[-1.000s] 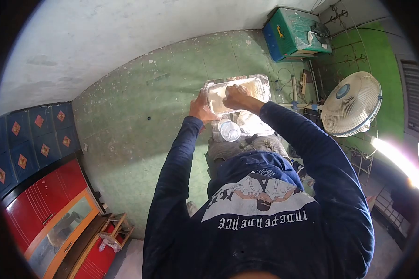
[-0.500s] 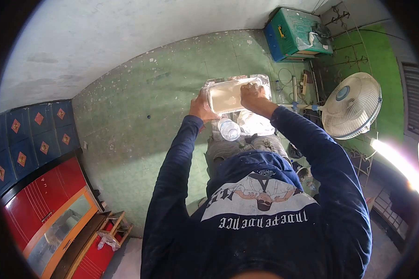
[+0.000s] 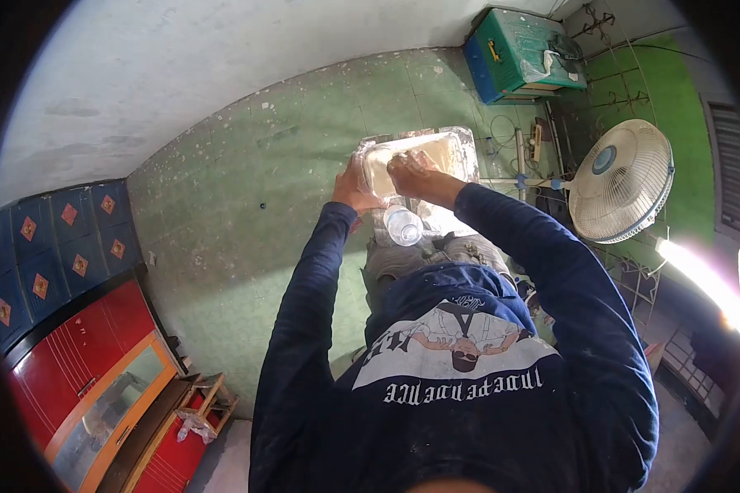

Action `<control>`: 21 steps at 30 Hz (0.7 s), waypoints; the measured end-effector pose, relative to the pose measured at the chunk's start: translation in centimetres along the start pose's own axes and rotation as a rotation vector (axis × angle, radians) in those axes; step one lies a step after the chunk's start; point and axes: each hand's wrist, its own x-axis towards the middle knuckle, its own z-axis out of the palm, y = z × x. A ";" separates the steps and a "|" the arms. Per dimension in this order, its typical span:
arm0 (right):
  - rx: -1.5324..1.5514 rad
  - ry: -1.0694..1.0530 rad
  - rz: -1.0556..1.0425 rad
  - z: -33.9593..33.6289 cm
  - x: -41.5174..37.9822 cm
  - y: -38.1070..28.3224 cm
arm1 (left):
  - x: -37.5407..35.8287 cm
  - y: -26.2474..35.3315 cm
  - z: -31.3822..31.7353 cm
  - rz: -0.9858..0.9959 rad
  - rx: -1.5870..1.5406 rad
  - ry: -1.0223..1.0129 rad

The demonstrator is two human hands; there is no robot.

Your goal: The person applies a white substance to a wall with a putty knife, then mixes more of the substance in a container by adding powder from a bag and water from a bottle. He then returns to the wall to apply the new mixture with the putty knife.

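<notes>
Right hand [image 3: 409,171] slid left in rectangular paste-caked tray [image 3: 460,141] | fingers curled | left hand [image 3: 352,191] clamps rim

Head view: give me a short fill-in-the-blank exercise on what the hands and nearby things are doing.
The left hand grips the edge of the ____.
The right hand reaches ____ the tray.
The clear ____ sits on the lap below the tray.
The fan stands on the person's ____ side.

Missing words: tray; into; bottle; right
</notes>
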 end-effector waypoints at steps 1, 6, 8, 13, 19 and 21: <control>-0.107 0.055 -0.089 0.3 0.0 0.2 | 0.1 0.0 0.0 0.003 0.029 0.008; -0.178 0.018 -0.116 -0.9 0.2 2.8 | 0.0 0.0 0.3 0.054 0.008 0.059; -0.189 0.042 -0.122 -1.4 0.4 3.3 | 0.0 -0.3 0.4 0.088 0.086 0.077; -0.334 0.104 -0.334 -3.1 -0.8 3.1 | 0.0 -0.3 0.5 0.100 0.027 0.086; -0.281 0.141 -0.175 -2.9 -1.6 1.7 | -0.6 0.7 0.1 0.040 -0.007 0.083; -0.213 0.075 -0.151 -2.8 -0.6 1.5 | -0.5 0.8 0.0 0.041 -0.005 0.087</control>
